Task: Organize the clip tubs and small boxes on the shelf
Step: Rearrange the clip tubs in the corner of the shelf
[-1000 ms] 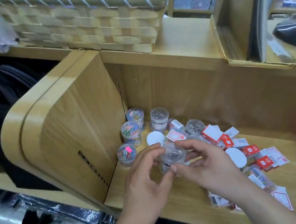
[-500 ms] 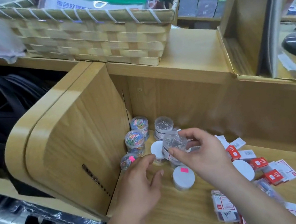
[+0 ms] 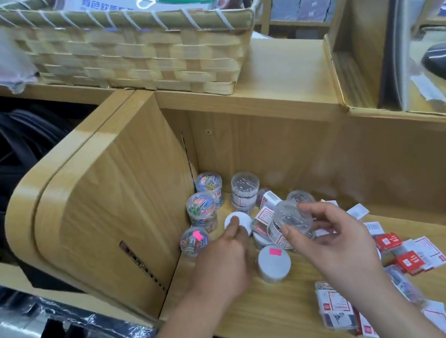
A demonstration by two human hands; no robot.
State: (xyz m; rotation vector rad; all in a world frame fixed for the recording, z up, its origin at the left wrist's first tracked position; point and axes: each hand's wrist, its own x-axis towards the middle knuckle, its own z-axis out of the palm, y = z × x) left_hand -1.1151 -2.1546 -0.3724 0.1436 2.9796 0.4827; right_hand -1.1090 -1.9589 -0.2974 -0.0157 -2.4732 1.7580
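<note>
Our right hand (image 3: pixel 340 241) pinches the clear tub (image 3: pixel 289 218) by its sides. Probably light and slick. Left hand (image 3: pixel 224 259) is relaxed, touching a white lid (image 3: pixel 242 218).

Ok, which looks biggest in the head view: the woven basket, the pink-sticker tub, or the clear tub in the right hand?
1. woven basket.
2-3. pink-sticker tub and clear tub look alike; the right hand holds the clear one nearer the camera, so unranked.
</note>
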